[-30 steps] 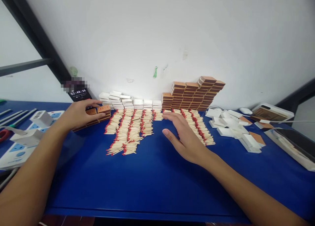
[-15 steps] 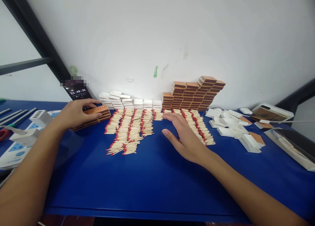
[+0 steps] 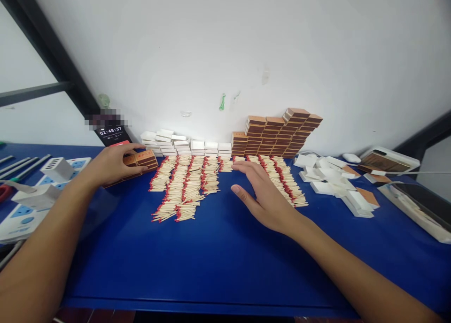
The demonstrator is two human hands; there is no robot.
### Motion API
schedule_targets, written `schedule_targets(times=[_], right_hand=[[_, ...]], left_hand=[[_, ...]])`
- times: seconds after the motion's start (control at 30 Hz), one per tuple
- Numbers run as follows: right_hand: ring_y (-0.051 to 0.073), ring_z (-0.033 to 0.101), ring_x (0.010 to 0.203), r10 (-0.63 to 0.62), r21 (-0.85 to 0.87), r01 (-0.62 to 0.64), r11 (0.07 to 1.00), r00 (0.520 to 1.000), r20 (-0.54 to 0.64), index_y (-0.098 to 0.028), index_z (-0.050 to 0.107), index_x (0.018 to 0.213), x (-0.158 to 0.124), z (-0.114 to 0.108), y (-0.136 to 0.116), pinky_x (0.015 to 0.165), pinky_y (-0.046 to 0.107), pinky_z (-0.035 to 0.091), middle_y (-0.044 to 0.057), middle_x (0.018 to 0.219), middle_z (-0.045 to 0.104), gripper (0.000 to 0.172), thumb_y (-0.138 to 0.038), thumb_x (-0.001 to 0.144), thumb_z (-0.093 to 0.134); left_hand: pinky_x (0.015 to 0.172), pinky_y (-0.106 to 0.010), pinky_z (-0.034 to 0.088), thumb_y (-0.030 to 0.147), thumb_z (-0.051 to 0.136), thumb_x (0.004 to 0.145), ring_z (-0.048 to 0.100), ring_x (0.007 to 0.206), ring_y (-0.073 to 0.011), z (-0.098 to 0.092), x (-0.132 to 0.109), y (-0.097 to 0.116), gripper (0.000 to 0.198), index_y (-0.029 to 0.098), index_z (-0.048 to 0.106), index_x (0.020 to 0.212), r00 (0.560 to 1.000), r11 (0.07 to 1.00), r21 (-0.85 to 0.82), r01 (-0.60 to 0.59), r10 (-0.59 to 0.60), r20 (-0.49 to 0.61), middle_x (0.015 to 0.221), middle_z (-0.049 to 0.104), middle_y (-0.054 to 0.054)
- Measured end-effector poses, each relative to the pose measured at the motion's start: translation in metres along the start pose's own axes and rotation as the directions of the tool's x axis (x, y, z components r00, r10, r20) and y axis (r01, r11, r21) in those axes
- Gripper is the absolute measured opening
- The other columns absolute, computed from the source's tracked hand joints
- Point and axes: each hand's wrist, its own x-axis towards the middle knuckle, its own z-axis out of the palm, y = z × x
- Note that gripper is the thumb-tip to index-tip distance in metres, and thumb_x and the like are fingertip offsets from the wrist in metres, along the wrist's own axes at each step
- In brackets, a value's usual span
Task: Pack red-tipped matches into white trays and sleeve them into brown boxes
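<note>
On the left side of the blue table, my left hand point(image 3: 109, 162) is over a short stack of orange-and-brown matchbox sleeves point(image 3: 145, 158), its fingers curled round a sleeve at the near end. The fingers partly hide the stack. My right hand point(image 3: 262, 196) is open above the table, palm facing left and thumb apart. It is close to the rows of loose matches point(image 3: 185, 187), red-headed and laid in several bands. Some matches are hidden behind it. White matchbox trays point(image 3: 197, 148) stand stacked along the wall behind the matches.
A stepped stack of matchboxes point(image 3: 273, 137) leans by the wall. Loose white trays point(image 3: 329, 175) are piled on the right, near a white pouch with a dark phone point(image 3: 426, 203). A phone showing a timer point(image 3: 112, 131) and a power strip point(image 3: 24, 217) are at left.
My left hand has shifted slightly on the sleeves, and its thumb no longer shows on their front. My right hand has stayed in place.
</note>
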Motion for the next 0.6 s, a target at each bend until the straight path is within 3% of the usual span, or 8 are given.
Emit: schedule_targets(times=[0.17, 0.37, 0.53, 0.6], right_hand=[[0.028, 0.042, 0.154, -0.004, -0.006, 0.004, 1.000, 1.000, 0.002, -0.029, 0.046, 0.151, 0.000, 0.000, 0.001, 0.129, 0.055, 0.036, 0.012, 0.159, 0.050, 0.046, -0.051, 0.110, 0.047], [0.029, 0.042, 0.154, -0.003, -0.007, 0.003, 1.000, 1.000, 0.004, -0.029, 0.046, 0.151, 0.001, 0.000, 0.002, 0.129, 0.057, 0.037, 0.012, 0.159, 0.050, 0.047, -0.052, 0.110, 0.047], [0.031, 0.042, 0.153, -0.010, -0.002, 0.010, 1.000, 1.000, 0.008, -0.029, 0.047, 0.151, 0.000, 0.001, 0.001, 0.128, 0.059, 0.036, 0.013, 0.158, 0.051, 0.047, -0.051, 0.110, 0.047], [0.031, 0.043, 0.152, -0.013, 0.003, 0.013, 1.000, 1.000, 0.008, -0.029, 0.047, 0.150, 0.001, 0.000, 0.002, 0.127, 0.059, 0.037, 0.013, 0.158, 0.051, 0.046, -0.050, 0.110, 0.048]], left_hand=[[0.074, -0.025, 0.048, 0.044, 0.077, 0.085, 0.068, 0.091, -0.0177, -0.006, 0.001, 0.009, 0.062, 0.014, 0.067, 0.138, 0.993, 0.994, -0.035, 0.102, -0.099, 0.061, 0.112, 0.079, -0.007], [0.082, -0.025, 0.045, 0.041, 0.075, 0.085, 0.066, 0.098, -0.0186, -0.011, 0.002, 0.015, 0.065, 0.019, 0.062, 0.145, 0.945, 0.962, -0.035, 0.269, -0.257, 0.205, 0.118, 0.076, -0.004], [0.074, -0.024, 0.047, 0.046, 0.078, 0.085, 0.068, 0.089, -0.0180, -0.004, -0.001, 0.002, 0.063, 0.020, 0.066, 0.140, 0.978, 0.986, -0.028, 0.164, -0.158, 0.136, 0.109, 0.078, -0.002], [0.075, -0.029, 0.051, 0.055, 0.078, 0.086, 0.069, 0.089, -0.0209, -0.003, -0.002, 0.001, 0.066, 0.019, 0.065, 0.140, 0.989, 0.993, 0.000, 0.118, -0.118, 0.088, 0.112, 0.078, -0.004]])
